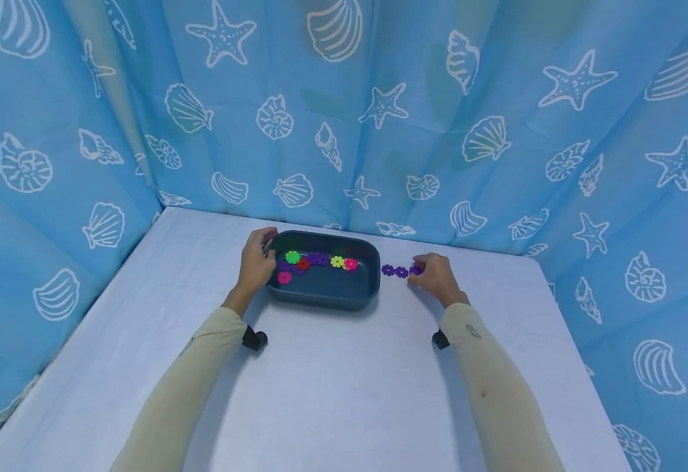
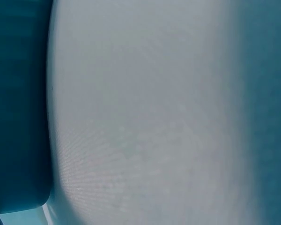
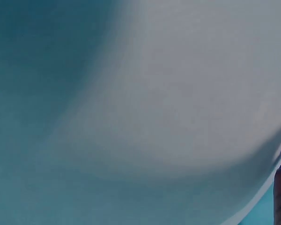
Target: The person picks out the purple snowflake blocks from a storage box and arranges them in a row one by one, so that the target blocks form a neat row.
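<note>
A dark blue-grey plastic tub [image 1: 320, 299] stands toward the far side of the table in the head view. My left hand [image 1: 254, 263] grips its left end, thumb at the rim. Inside lie several flower-shaped plastic discs: a green disc [image 1: 293, 257], a red disc [image 1: 303, 263], a yellow disc [image 1: 337, 261], plus pink and purple ones. To the right of the tub, my right hand [image 1: 437, 278] pinches a purple disc [image 1: 416, 269] between thumb and fingers. Two more purple discs, a left one [image 1: 388, 270] and a middle one [image 1: 401, 272], line up beside it.
A white cloth covers the table [image 1: 344, 387]. Behind it and along both sides hangs a blue curtain [image 1: 391, 157] with white shells and starfish. Black wrist devices, a left one [image 1: 255, 339] and a right one [image 1: 440, 339], sit under the sleeves.
</note>
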`<state>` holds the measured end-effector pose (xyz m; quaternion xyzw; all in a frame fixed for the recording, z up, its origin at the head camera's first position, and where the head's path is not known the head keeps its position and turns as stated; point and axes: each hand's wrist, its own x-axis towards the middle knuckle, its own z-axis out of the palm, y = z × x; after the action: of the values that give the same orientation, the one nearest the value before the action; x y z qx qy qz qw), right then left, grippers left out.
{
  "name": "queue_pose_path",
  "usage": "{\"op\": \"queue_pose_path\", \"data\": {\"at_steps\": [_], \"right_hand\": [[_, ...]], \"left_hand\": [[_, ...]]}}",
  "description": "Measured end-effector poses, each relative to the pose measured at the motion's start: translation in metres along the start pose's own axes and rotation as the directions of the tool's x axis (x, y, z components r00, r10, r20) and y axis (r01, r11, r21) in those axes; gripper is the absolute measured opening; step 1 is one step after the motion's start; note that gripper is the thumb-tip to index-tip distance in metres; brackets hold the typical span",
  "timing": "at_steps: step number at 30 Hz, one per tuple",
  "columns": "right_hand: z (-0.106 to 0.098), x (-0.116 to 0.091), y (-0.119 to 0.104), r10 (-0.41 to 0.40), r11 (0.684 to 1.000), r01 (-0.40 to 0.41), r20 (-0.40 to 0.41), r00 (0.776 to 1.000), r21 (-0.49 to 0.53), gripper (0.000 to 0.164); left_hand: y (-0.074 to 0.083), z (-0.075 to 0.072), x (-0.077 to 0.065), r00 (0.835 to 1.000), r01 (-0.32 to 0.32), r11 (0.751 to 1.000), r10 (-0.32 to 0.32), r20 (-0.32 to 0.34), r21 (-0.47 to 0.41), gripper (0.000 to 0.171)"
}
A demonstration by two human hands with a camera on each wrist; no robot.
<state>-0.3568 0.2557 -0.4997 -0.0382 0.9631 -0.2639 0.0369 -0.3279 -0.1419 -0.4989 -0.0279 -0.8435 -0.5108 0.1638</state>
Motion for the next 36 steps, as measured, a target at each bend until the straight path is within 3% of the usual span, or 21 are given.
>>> {"op": "queue_pose_path", "data": {"at_steps": [8,26,36], "right_hand": [[0.0030,-0.0015,0.0093,-0.030,0.999,0.030,-0.013,0.999,-0.034,0.052],[0.0042,-0.0020,0.0082,-0.060,0.998,0.060,-0.002,0.998,-0.018,0.048],[0.0009,-0.0017,0.0032,-0.059,0.998,0.060,-0.036,0.998,0.014,0.047]], "left_hand": [[0.0017,-0.0002,-0.0005,1.000,-0.014,1.000,0.014,0.008,-0.008,0.045],[0.0009,-0.0005,-0.0003,1.000,-0.006,1.000,0.006,0.003,-0.002,0.045],[0.0002,-0.0003,0.0000,1.000,-0.005,1.000,0.005,0.005,0.007,0.044]]}}
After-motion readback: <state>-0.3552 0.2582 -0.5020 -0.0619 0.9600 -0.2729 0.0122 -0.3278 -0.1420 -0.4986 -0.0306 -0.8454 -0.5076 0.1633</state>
